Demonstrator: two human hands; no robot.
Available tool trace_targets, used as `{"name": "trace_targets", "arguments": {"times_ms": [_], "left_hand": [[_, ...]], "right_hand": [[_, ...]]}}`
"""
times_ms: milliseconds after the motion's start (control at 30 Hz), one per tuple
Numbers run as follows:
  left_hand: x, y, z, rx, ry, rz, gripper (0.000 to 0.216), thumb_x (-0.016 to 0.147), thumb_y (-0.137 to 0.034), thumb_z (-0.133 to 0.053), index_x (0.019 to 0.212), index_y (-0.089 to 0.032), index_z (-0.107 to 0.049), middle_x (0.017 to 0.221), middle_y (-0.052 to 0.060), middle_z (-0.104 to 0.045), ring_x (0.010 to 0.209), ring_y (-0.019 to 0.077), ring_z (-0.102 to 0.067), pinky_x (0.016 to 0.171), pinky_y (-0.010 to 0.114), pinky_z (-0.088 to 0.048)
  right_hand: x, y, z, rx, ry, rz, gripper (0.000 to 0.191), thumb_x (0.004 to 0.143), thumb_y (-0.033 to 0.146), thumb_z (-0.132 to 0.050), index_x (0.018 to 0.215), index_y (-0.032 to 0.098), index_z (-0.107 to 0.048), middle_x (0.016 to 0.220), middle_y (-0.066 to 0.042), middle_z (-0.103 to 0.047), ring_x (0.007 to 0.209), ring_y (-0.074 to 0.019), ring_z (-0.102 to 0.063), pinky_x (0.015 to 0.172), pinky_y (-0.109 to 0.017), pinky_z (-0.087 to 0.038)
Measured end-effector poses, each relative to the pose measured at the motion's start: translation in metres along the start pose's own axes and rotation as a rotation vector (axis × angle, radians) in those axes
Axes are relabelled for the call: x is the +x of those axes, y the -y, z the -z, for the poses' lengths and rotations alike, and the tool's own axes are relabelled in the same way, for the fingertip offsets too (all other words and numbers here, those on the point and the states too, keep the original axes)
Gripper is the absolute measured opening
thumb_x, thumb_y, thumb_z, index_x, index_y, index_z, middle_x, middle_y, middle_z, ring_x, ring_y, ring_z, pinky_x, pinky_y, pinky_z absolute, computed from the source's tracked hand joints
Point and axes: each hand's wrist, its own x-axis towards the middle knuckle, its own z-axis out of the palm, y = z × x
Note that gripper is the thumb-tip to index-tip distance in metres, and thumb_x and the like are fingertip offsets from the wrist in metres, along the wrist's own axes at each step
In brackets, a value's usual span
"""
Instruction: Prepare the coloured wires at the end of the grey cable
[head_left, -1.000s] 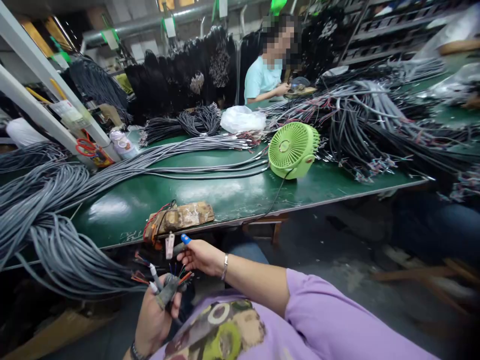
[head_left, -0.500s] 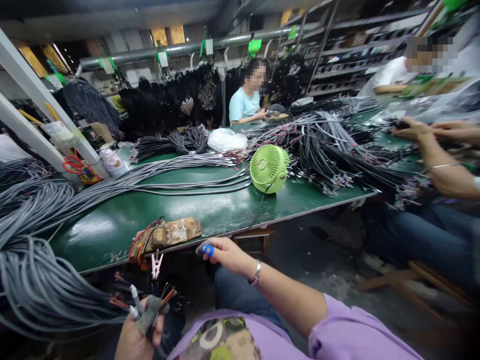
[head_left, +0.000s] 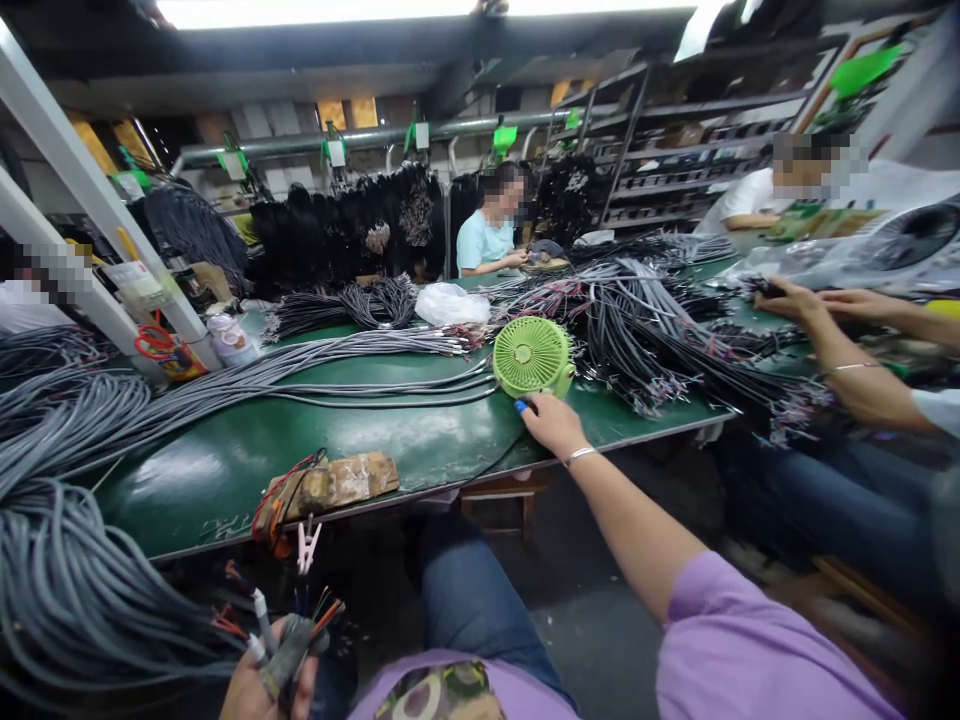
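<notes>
In the head view, my left hand is closed around several grey cables at the bottom left. Their stripped ends fan out in orange, green and dark wires. Grey covers wrap some of its fingers. My right hand is at the lower front of a light green desk fan, fingers curled at its base. A blue band circles one of its digits; the other fingertips are partly hidden. Between my left hand and the table edge, a pink clothespin-like clip hangs below a taped wooden block with red and black leads.
Long grey cables run across the green table and hang in a thick bundle at left. Dark cable bunches cover the right part. A white plastic bag lies behind the fan. A co-worker's hands work at right; another person sits opposite.
My right hand has moved forward and right from the table's front edge to the fan's base. My left hand still holds the cables. The camera view has tipped slightly upward.
</notes>
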Motion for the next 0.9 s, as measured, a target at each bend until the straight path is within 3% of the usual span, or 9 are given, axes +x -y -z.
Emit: {"name": "trace_targets", "arguments": {"times_ms": [267, 467, 533, 633, 700, 733, 833, 900], "left_hand": [[-0.005, -0.005, -0.004, -0.019, -0.031, 0.001, 0.05, 0.053, -0.057, -0.081, 0.066, -0.014, -0.06, 0.045, -0.002, -0.051, 0.037, 0.0048, -0.037, 0.039, 0.016, -0.026], [-0.007, -0.002, -0.007, -0.034, -0.085, -0.051, 0.048, 0.06, -0.056, -0.078, 0.067, -0.014, -0.056, 0.045, -0.003, -0.052, 0.035, 0.0042, -0.037, 0.036, 0.015, -0.025], [-0.007, -0.002, -0.007, -0.028, -0.092, -0.05, 0.047, 0.061, -0.056, -0.077, 0.065, -0.014, -0.055, 0.044, -0.002, -0.053, 0.033, 0.0043, -0.037, 0.034, 0.015, -0.025], [-0.005, -0.003, -0.008, -0.041, -0.104, -0.075, 0.047, 0.063, -0.055, -0.076, 0.061, -0.014, -0.052, 0.044, -0.002, -0.053, 0.032, 0.0041, -0.038, 0.033, 0.016, -0.024], [-0.005, -0.005, -0.008, -0.059, -0.103, -0.079, 0.045, 0.063, -0.053, -0.076, 0.062, -0.014, -0.054, 0.043, -0.002, -0.053, 0.031, 0.0043, -0.038, 0.033, 0.016, -0.024], [-0.005, -0.006, -0.009, -0.071, -0.107, -0.071, 0.045, 0.062, -0.052, -0.077, 0.063, -0.014, -0.055, 0.043, -0.002, -0.054, 0.031, 0.0045, -0.039, 0.032, 0.016, -0.024], [-0.007, -0.009, -0.012, -0.107, -0.114, -0.053, 0.046, 0.059, -0.054, -0.078, 0.061, -0.014, -0.054, 0.043, -0.002, -0.054, 0.03, 0.005, -0.04, 0.031, 0.016, -0.025], [-0.008, -0.01, -0.014, -0.11, -0.097, -0.045, 0.046, 0.059, -0.054, -0.078, 0.063, -0.013, -0.056, 0.044, -0.001, -0.055, 0.03, 0.0054, -0.041, 0.031, 0.016, -0.025]], "right_hand": [[0.019, -0.022, 0.002, -0.078, -0.053, -0.111, 0.032, 0.086, 0.033, -0.05, 0.098, 0.014, -0.072, 0.1, -0.017, -0.07, 0.091, -0.0284, -0.061, 0.073, -0.034, -0.04], [0.005, -0.02, 0.007, -0.006, -0.047, -0.131, 0.032, 0.085, 0.038, -0.049, 0.095, 0.017, -0.072, 0.093, -0.014, -0.071, 0.089, -0.0336, -0.062, 0.069, -0.039, -0.042], [-0.003, -0.016, 0.01, 0.022, -0.104, -0.15, 0.041, 0.089, 0.042, -0.038, 0.104, 0.019, -0.069, 0.095, -0.012, -0.07, 0.096, -0.0377, -0.061, 0.073, -0.044, -0.043], [-0.028, 0.002, 0.014, 0.232, -0.327, -0.175, 0.046, 0.086, 0.051, -0.043, 0.109, 0.019, -0.067, 0.094, -0.01, -0.069, 0.1, -0.0406, -0.06, 0.081, -0.049, -0.044], [-0.054, 0.025, 0.014, 0.398, -0.432, -0.174, 0.04, 0.082, 0.05, -0.053, 0.101, 0.018, -0.07, 0.086, -0.009, -0.07, 0.092, -0.0379, -0.064, 0.082, -0.051, -0.046], [-0.07, 0.038, 0.012, 0.496, -0.344, -0.099, 0.038, 0.085, 0.049, -0.052, 0.105, 0.021, -0.069, 0.092, -0.009, -0.071, 0.096, -0.0354, -0.063, 0.086, -0.048, -0.046], [-0.114, 0.078, -0.005, 0.702, -0.188, -0.006, 0.031, 0.082, 0.049, -0.059, 0.097, 0.024, -0.07, 0.083, -0.01, -0.069, 0.077, -0.0287, -0.066, 0.078, -0.048, -0.05], [-0.136, 0.1, -0.024, 0.812, 0.088, 0.023, 0.029, 0.078, 0.052, -0.064, 0.09, 0.027, -0.071, 0.079, -0.009, -0.07, 0.069, -0.0273, -0.065, 0.071, -0.046, -0.052]]}}
